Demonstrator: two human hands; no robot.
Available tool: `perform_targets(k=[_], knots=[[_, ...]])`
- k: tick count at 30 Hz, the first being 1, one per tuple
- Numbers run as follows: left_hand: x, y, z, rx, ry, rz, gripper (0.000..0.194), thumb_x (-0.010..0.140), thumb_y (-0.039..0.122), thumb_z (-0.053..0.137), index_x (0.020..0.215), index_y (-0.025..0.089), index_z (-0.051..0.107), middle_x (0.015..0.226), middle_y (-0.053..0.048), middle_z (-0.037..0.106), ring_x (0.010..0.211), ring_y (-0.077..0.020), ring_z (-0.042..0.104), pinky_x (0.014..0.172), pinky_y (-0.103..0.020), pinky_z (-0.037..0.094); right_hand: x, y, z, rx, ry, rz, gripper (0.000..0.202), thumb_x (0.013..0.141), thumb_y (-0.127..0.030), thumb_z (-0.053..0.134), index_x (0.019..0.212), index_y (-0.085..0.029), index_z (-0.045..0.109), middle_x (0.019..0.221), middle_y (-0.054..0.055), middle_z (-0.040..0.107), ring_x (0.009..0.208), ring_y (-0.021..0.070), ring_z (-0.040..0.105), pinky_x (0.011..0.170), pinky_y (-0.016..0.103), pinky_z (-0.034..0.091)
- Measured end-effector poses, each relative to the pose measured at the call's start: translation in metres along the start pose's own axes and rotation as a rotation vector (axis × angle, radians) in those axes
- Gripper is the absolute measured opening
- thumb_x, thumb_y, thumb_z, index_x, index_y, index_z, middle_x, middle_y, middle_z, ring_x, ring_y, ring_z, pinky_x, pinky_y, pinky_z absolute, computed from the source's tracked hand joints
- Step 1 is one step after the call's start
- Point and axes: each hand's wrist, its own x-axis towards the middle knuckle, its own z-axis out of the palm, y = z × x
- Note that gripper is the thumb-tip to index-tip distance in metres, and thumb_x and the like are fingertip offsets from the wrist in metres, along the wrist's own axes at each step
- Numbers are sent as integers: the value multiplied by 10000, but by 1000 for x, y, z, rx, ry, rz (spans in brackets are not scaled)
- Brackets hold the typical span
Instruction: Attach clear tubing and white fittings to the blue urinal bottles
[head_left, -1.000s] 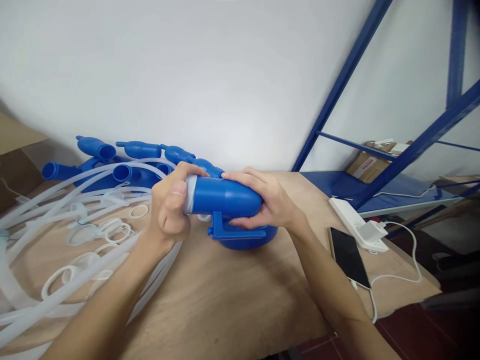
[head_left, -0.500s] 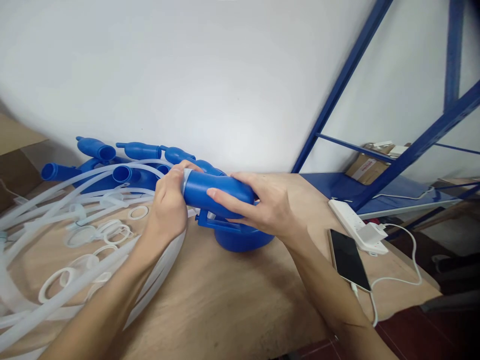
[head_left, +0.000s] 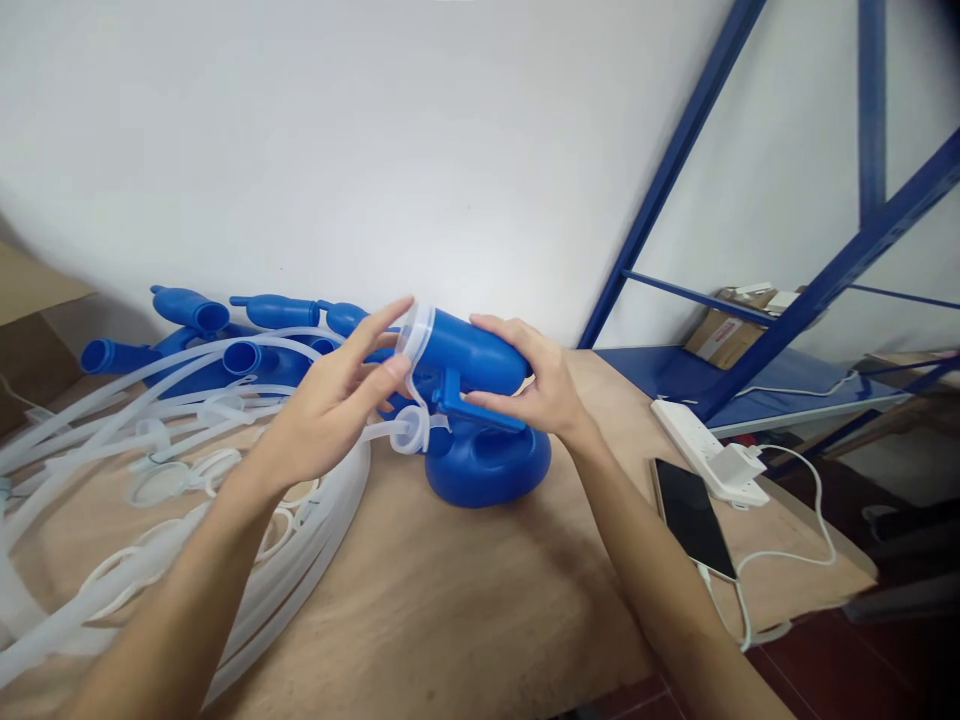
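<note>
The right hand (head_left: 544, 385) is gripping the blue bottle (head_left: 469, 350) above the worktop (head_left: 450, 600). The left hand (head_left: 337, 400), fingers spread, is touching its white cap ring (head_left: 415, 335). Risk: the loosely seated ring may be slipping off.

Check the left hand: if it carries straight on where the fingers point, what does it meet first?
Left hand points right and slightly up; its fingers already reach the clear ring on the blue part's mouth. That ring comes first, then the blue body. Depth is hard to judge.
</note>
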Motion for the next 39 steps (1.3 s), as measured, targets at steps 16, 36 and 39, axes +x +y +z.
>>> perform_targets(k=[16,36,39], knots=[[-2,6,-10,364,-109,317,204,1025,399,596,1164,285,694,1504,-76,502,1286,-279,585,750,-293,593,-2,32,-5,472,-173,119,733,791,-537,876,1452,-371,606,1425,73,601,1302,279,603,1136,512,497],[-1,18,12,322,36,125,282,991,459,582,851,215,611,1445,-142,526,1498,-356,413,822,-355,619,-2,-25,30,529,-163,253,293,961,-431,714,1157,-237,615,914,-11,618,823,145,585,783,280,491],[0,15,13,362,75,141,270,1001,430,561,850,212,608,1441,-144,539,1472,-345,448,908,-393,609,-1,-27,29,563,-184,241,330,926,-437,746,1160,-244,618,1062,22,646,945,164,605,796,276,503]])
